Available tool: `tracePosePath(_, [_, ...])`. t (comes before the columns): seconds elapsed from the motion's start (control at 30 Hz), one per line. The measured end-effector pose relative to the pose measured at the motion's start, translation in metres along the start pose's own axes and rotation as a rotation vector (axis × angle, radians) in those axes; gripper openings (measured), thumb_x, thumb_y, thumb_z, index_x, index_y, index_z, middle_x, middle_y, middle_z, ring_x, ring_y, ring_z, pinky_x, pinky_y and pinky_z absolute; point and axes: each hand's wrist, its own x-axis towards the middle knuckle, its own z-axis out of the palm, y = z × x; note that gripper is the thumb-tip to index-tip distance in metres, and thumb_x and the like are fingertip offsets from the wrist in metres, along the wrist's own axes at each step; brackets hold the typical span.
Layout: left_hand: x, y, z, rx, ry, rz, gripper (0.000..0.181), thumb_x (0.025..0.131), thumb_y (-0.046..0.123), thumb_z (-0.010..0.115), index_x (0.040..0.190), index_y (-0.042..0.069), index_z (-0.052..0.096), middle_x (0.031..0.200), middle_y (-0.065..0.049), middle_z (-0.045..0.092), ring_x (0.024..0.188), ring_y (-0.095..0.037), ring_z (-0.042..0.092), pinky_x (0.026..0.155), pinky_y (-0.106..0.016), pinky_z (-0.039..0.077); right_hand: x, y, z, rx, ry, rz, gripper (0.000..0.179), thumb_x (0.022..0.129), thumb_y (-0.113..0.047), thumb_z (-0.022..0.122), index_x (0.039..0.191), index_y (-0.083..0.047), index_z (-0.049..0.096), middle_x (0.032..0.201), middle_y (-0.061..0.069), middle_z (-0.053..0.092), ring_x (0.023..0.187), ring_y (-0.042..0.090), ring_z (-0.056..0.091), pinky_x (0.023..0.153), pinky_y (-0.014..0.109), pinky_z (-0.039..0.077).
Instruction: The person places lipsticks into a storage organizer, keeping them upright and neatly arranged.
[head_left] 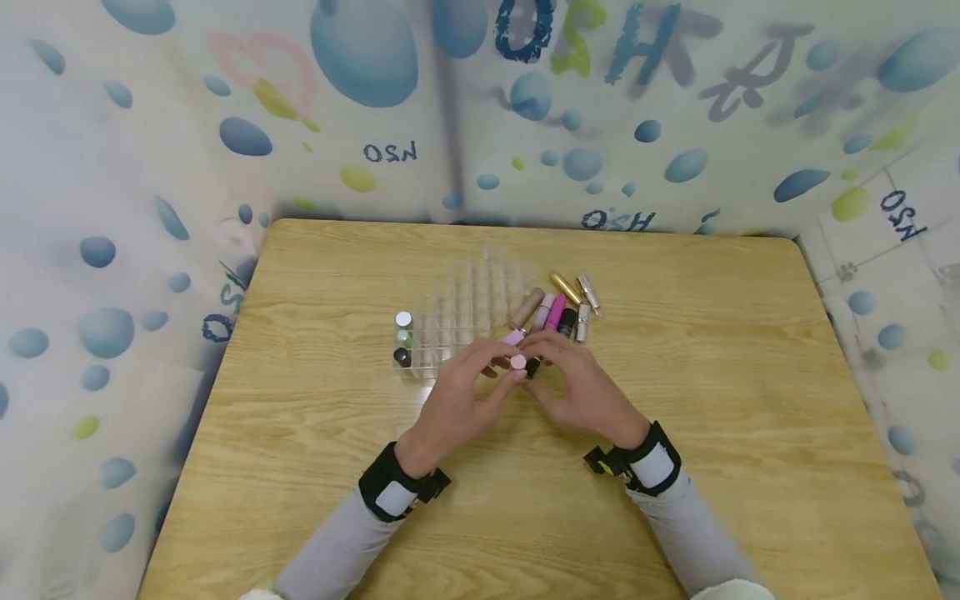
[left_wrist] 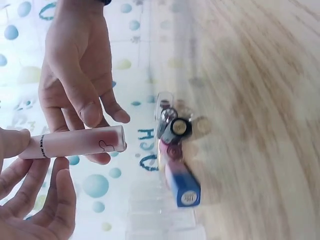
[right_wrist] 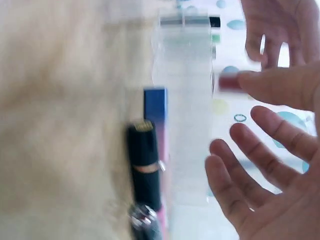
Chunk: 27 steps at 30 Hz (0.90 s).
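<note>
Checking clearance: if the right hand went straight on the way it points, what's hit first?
Probably the slim, frosted pink tube with dark printing, pinched in the left hand. The right hand has its fingers and thumb near it; depth is unclear, so I can't tell the exact gap.

Booth-like nook, exact kind unclear — bubble-print walls (head_left: pixel 420 183), wood-grain table (head_left: pixel 750 375)

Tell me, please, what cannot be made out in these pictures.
Head view: part of the clear organizer, hidden by the left hand.
Head view: lettering on the held tube, which is seen end-on.
Left wrist view: the rest of the left hand, cut off by the picture's edges.
Right wrist view: the held tube's outline, blurred and partly behind the right hand.
</note>
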Motion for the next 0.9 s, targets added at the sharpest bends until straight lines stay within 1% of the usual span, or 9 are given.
tracePosePath(0.07, [0.0,-0.001,-0.005,0.006,0.015,-0.006,0.027,0.093,0.012,0.075,0.118,0.008,0.066,0.115,-0.006,0.071,0.097,-0.019,0.07,0.078,-0.031,0.061,0.009,0.004,-0.005,-0.065,0.015,-0.011,0.031,0.089,-0.007,0.077,0.119,-0.006,0.071,0.129,0.009,0.065,0.117,0.024,0.063,0.095,0.046,0.056])
tracePosePath(0.13, [-0.001,-0.001,-0.011,0.006,0.027,-0.022,0.026,0.093,0.011,0.075,0.117,0.009,0.066,0.113,-0.005,0.071,0.097,-0.018,0.07,0.078,-0.032,0.061,0.019,0.009,-0.01,-0.098,0.045,0.008,0.026,0.091,-0.008,0.076,0.117,-0.005,0.073,0.127,0.011,0.065,0.112,0.026,0.064,0.093,0.046,0.056])
tracePosePath(0.23, [-0.001,-0.002,-0.018,-0.003,0.044,-0.048,0.024,0.094,0.012,0.074,0.116,0.008,0.068,0.111,-0.005,0.071,0.097,-0.019,0.071,0.077,-0.034,0.061,0.036,0.018,-0.012,-0.183,0.091,0.055,0.024,0.094,-0.011,0.073,0.116,-0.003,0.075,0.126,0.013,0.065,0.112,0.028,0.064,0.093,0.046,0.056])
tracePosePath(0.3, [-0.002,-0.002,-0.022,-0.007,0.054,-0.058,0.023,0.094,0.012,0.074,0.116,0.008,0.068,0.111,-0.006,0.071,0.097,-0.019,0.071,0.076,-0.034,0.062,0.046,0.023,-0.011,-0.235,0.104,0.09,0.025,0.096,-0.013,0.072,0.118,-0.002,0.075,0.13,0.015,0.064,0.118,0.031,0.062,0.098,0.048,0.054])
tracePosePath(0.4, [-0.002,-0.002,-0.027,0.0,0.065,-0.054,0.023,0.093,0.011,0.075,0.115,0.007,0.068,0.111,-0.006,0.072,0.096,-0.019,0.072,0.075,-0.032,0.062,0.058,0.029,-0.009,-0.309,0.105,0.118,0.028,0.097,-0.013,0.068,0.121,0.0,0.075,0.138,0.018,0.062,0.128,0.034,0.058,0.106,0.05,0.05])
tracePosePath(0.5, [-0.002,-0.001,-0.03,0.014,0.069,-0.052,0.024,0.093,0.011,0.075,0.115,0.006,0.069,0.11,-0.006,0.072,0.096,-0.018,0.072,0.075,-0.029,0.062,0.066,0.033,-0.008,-0.319,0.095,0.137,0.029,0.1,-0.011,0.063,0.125,0.001,0.073,0.144,0.02,0.058,0.134,0.037,0.054,0.109,0.051,0.048])
tracePosePath(0.6, [-0.001,0.001,-0.034,0.036,0.07,-0.061,0.024,0.093,0.013,0.075,0.116,0.006,0.069,0.111,-0.006,0.072,0.097,-0.018,0.071,0.074,-0.029,0.062,0.071,0.036,-0.007,-0.312,0.09,0.159,0.029,0.101,-0.009,0.061,0.126,0.001,0.073,0.146,0.019,0.058,0.135,0.037,0.054,0.108,0.051,0.049])
tracePosePath(0.73, [0.0,0.002,-0.038,0.053,0.077,-0.057,0.025,0.094,0.013,0.075,0.117,0.006,0.068,0.111,-0.007,0.072,0.097,-0.019,0.072,0.074,-0.03,0.062,0.074,0.041,-0.005,-0.299,0.11,0.185,0.028,0.101,-0.01,0.063,0.123,0.001,0.075,0.143,0.018,0.061,0.132,0.035,0.057,0.107,0.05,0.05])
tracePosePath(0.9, [0.002,-0.001,-0.048,0.053,0.084,-0.071,0.023,0.096,0.014,0.072,0.117,0.008,0.068,0.107,-0.004,0.072,0.099,-0.019,0.071,0.075,-0.034,0.062,0.077,0.043,-0.001,-0.279,0.154,0.179,0.023,0.099,-0.01,0.066,0.115,0.003,0.078,0.135,0.02,0.065,0.126,0.035,0.062,0.105,0.049,0.052])
